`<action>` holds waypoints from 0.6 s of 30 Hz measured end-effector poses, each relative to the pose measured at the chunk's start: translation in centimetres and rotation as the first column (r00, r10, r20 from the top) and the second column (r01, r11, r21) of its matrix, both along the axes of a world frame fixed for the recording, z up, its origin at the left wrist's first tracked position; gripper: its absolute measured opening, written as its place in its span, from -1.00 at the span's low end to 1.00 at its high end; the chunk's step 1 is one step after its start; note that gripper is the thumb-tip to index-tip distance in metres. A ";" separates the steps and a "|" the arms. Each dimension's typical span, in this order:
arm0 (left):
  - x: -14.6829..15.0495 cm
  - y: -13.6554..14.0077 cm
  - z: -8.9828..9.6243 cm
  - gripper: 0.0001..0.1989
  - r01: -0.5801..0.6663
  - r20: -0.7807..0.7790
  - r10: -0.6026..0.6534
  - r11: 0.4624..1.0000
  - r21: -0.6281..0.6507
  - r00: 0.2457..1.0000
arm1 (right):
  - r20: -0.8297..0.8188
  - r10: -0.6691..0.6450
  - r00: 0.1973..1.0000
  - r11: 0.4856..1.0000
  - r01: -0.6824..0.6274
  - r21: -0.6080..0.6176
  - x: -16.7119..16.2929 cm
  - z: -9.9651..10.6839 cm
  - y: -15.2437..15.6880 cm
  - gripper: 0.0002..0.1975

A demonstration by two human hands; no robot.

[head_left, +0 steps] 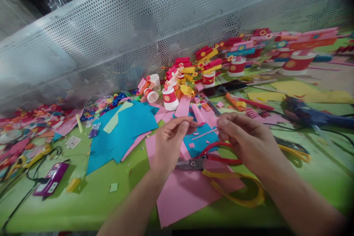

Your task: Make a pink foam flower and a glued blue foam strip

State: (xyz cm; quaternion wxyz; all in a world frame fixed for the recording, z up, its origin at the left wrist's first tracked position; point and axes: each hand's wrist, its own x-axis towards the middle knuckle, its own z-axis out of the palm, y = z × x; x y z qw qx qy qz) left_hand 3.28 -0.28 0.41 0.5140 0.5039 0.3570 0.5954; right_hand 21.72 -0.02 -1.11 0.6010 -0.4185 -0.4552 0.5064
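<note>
My left hand (171, 140) is closed in a pinch, thumb against the fingers. Whatever it may hold is too small to make out. To its right, my right hand (246, 136) pinches a small pink foam piece (214, 121) between thumb and fingers. Below the hands, red-handled scissors (190, 164) lie across a pink sheet (179, 201). A yellow loop (258, 195) lies beside them, partly over the sheet. Between the hands, thin pink strips and scraps rest on a small blue sheet (199, 143), near a rolled pink tube (198, 114).
Large blue sheets (132, 121) lie left on the green table (91, 199). Decorated red-and-white cups (170, 98) line the back, before a perforated metal panel (107, 25). A blue glue gun (312, 112) with cords is at right, a purple power strip (51, 179) at left.
</note>
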 end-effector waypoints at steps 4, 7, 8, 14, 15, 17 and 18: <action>0.0 0.0 -0.1 -0.86 0.014 0.038 -0.013 1.000 -0.015 0.999 | -0.011 0.005 1.000 1.000 -0.005 -0.013 0.0 0.1 -0.1 -0.73; 0.0 -0.2 -0.2 -0.85 0.020 0.049 -0.018 0.999 -0.040 0.999 | -0.012 0.004 1.000 1.000 -0.004 -0.006 0.0 0.2 -0.2 -0.73; 0.0 -0.2 -0.2 -0.85 0.019 0.050 -0.017 0.999 -0.044 0.999 | -0.010 0.002 1.000 1.000 -0.002 -0.005 0.0 0.2 -0.2 -0.74; 0.0 -0.2 0.3 -0.86 0.008 0.035 -0.004 0.994 -0.109 0.999 | -0.017 0.014 1.000 1.000 -0.014 0.000 -0.1 0.2 -0.3 -0.76; 0.0 -0.2 0.3 -0.85 -0.002 0.022 0.005 0.994 -0.110 1.000 | -0.017 0.013 1.000 1.000 -0.013 -0.002 -0.1 0.2 -0.3 -0.76; 0.0 -0.3 0.4 -0.81 -0.052 -0.024 0.050 0.995 -0.089 0.998 | -0.013 0.012 1.000 1.000 -0.013 -0.008 -0.1 0.2 -0.3 -0.76; 0.0 -0.4 0.4 -0.80 -0.096 -0.067 0.092 0.994 -0.057 0.993 | -0.012 0.014 1.000 1.000 -0.014 -0.009 -0.1 0.2 -0.3 -0.76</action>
